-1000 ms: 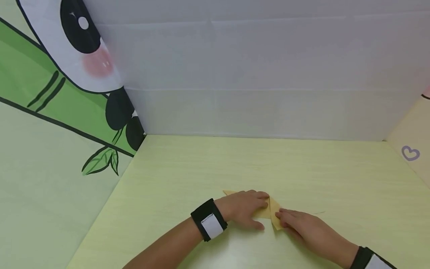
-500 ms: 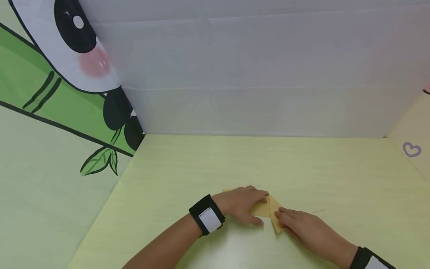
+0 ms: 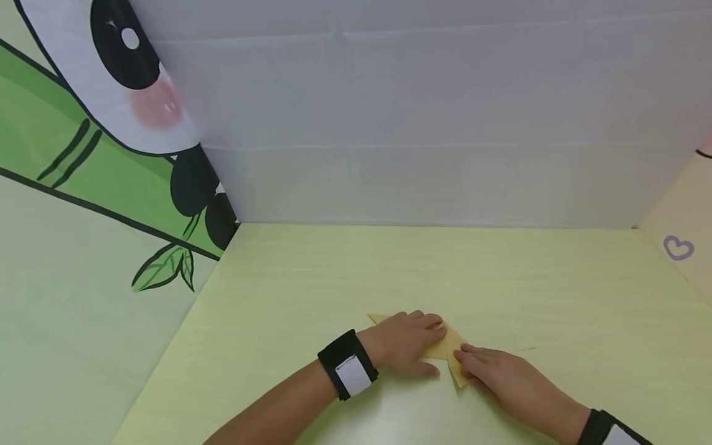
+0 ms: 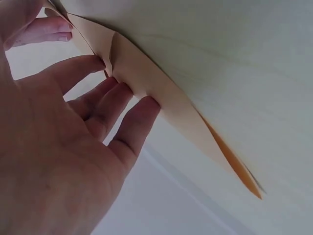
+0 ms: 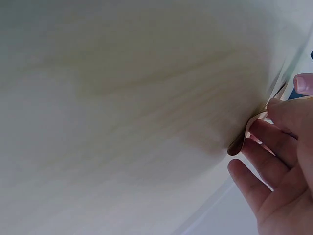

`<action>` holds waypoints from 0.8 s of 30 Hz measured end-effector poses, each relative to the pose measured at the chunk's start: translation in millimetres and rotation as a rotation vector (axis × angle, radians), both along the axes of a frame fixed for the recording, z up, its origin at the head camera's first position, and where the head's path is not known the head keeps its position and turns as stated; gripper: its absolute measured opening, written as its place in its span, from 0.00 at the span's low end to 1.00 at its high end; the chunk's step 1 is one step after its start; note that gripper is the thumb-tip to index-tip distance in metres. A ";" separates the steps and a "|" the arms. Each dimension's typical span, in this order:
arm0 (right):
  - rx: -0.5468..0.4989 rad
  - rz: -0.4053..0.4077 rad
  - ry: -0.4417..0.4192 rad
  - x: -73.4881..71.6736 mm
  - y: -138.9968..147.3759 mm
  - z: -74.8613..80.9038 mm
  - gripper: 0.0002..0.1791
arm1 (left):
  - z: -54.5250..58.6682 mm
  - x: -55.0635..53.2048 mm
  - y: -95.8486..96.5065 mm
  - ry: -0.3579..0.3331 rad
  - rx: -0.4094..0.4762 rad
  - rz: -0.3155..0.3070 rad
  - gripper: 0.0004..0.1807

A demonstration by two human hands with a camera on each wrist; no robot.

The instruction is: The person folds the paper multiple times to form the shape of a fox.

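Note:
A folded sheet of yellow-orange paper (image 3: 454, 340) lies on the table, its pointed left end reaching out past the left hand. My left hand (image 3: 408, 343) rests across its middle with fingers spread and thumb held apart. In the left wrist view, the fingertips press on the long paper strip (image 4: 171, 107), whose far end gapes slightly along a fold. At the right, a folded flap points down toward me, and my right hand (image 3: 500, 374) pinches its edge between thumb and fingers. Only a curled edge of the paper (image 5: 237, 144) shows in the right wrist view.
The pale wood-grain table (image 3: 334, 266) spreads around both hands. A light grey sheet wall (image 3: 417, 123) rises at its back. Side panels stand left and right, the left one with a cartoon panda and bamboo (image 3: 111, 136), the right one with a purple heart (image 3: 678, 248).
The left hand lifts slightly and settles back on the paper, its fingers shifting a little over the fold. The flap's tip moves slightly toward me; the right hand barely moves.

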State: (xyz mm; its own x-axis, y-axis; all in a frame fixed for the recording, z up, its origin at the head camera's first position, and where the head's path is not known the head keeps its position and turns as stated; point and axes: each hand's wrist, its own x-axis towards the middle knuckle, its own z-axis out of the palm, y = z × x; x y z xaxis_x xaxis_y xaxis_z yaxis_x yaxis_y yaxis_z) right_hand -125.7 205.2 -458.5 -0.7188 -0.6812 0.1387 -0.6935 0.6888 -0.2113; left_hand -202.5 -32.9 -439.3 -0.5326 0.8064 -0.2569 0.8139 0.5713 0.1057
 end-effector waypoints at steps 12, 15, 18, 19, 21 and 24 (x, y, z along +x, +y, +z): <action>0.022 0.025 0.040 3.9 -0.3 -0.7 0.13 | 4.7 8.5 6.6 0.036 -0.054 0.017 0.44; 0.036 0.043 0.042 6.4 0.6 -1.8 0.13 | 6.8 9.2 8.0 0.033 -0.060 0.019 0.46; 0.033 0.054 0.058 11.3 1.4 -2.9 0.16 | 7.9 9.5 8.9 0.024 -0.073 0.026 0.48; 0.024 0.059 0.069 13.5 1.8 -3.5 0.16 | 8.6 9.6 9.0 0.020 -0.077 0.031 0.48; 0.005 0.073 0.074 17.9 2.2 -4.1 0.17 | 9.4 9.7 9.2 0.013 -0.082 0.038 0.48; 0.016 0.101 0.075 24.0 2.3 -5.8 0.18 | 10.5 9.4 9.8 0.010 -0.080 0.048 0.48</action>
State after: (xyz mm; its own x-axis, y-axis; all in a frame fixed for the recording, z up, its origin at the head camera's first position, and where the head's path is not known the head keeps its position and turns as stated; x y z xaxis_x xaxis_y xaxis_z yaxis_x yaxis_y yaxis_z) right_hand -101.7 207.4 -464.3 -0.6343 -0.7523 0.1780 -0.7731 0.6172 -0.1462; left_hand -193.1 -23.1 -428.7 -0.5728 0.7572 -0.3141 0.7863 0.6158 0.0504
